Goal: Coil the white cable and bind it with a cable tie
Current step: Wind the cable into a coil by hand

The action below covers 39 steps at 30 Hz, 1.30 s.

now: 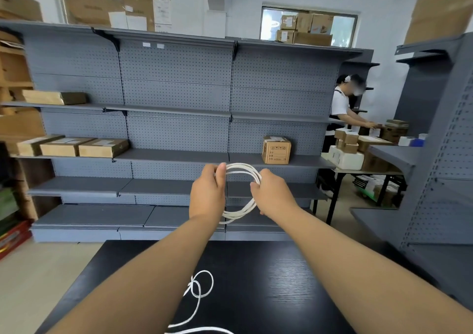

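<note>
Loose white cable [198, 300] trails across our black wooden table [268, 282]; our left hand [207, 193] and right hand [272, 193] grip several finished loops. Coiling looks partly done, no cable tie visible.

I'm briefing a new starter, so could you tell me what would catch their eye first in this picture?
First, the two bare hands raised mid-frame, left hand and right hand, holding a coil of white cable between them. Below, the loose cable end loops across the black table. Behind stands grey pegboard shelving, mostly bare, with a few cardboard boxes.
</note>
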Each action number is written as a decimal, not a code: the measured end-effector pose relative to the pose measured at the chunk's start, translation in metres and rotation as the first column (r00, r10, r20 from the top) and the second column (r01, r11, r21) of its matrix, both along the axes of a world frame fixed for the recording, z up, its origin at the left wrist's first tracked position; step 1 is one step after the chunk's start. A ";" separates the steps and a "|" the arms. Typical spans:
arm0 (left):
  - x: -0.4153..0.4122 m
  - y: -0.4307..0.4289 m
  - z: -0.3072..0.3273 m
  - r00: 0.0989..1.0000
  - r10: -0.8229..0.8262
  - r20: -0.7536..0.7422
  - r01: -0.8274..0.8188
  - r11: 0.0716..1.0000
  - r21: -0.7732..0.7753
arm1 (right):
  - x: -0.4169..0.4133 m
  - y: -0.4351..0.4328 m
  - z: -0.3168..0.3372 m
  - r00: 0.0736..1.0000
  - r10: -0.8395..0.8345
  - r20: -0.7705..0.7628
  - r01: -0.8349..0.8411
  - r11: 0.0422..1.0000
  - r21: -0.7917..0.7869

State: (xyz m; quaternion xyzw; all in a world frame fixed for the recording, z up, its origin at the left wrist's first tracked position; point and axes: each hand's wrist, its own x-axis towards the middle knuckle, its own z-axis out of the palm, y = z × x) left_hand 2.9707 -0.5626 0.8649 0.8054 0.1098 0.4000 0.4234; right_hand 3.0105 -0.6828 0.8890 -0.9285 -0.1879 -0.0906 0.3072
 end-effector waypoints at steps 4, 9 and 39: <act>0.000 0.003 0.007 0.994 0.019 -0.110 0.007 0.973 0.232 | -0.004 0.000 0.002 0.967 0.061 0.247 -0.005 0.975 -0.222; 0.000 0.000 0.011 0.982 0.068 -0.178 0.026 0.877 0.481 | -0.001 0.002 -0.005 0.910 0.184 0.371 0.025 0.869 -0.494; -0.006 -0.005 0.004 0.984 0.081 -0.157 0.003 0.881 0.474 | -0.009 -0.006 -0.009 0.918 0.213 0.334 -0.039 0.889 -0.457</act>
